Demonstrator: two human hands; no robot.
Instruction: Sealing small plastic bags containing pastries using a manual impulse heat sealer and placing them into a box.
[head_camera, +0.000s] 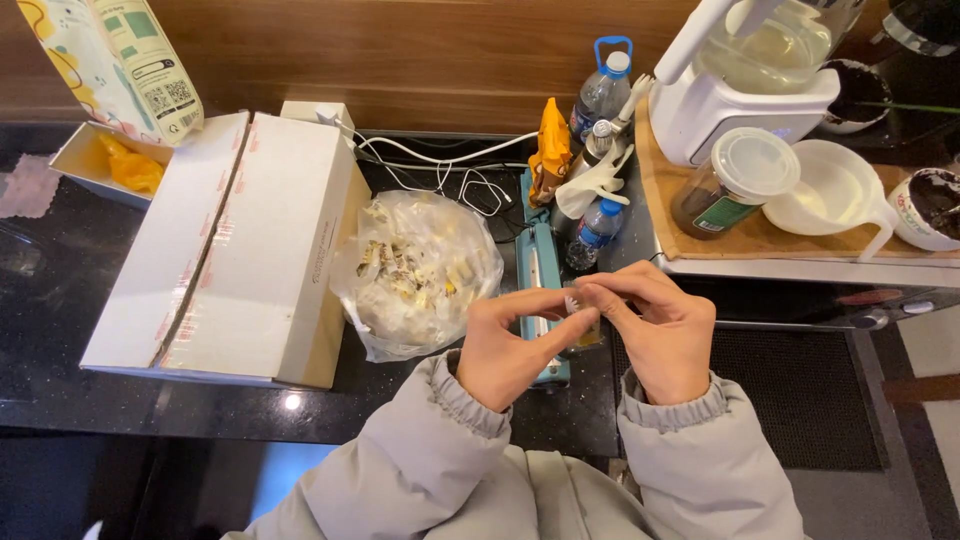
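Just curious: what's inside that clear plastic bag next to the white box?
The clear plastic bag holds many small pale and yellowish pieces; its crinkled film blurs them, and those underneath are covered.

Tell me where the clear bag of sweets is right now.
In the head view the clear bag of sweets lies on the dark counter, left of both hands, between the white box and the teal sealer.

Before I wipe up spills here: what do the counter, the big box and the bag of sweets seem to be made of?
Counter: looks like polished black stone, speckled and reflecting light. Box: white cardboard, matte, with taped flaps. Bag: thin clear plastic, crinkled and glossy.
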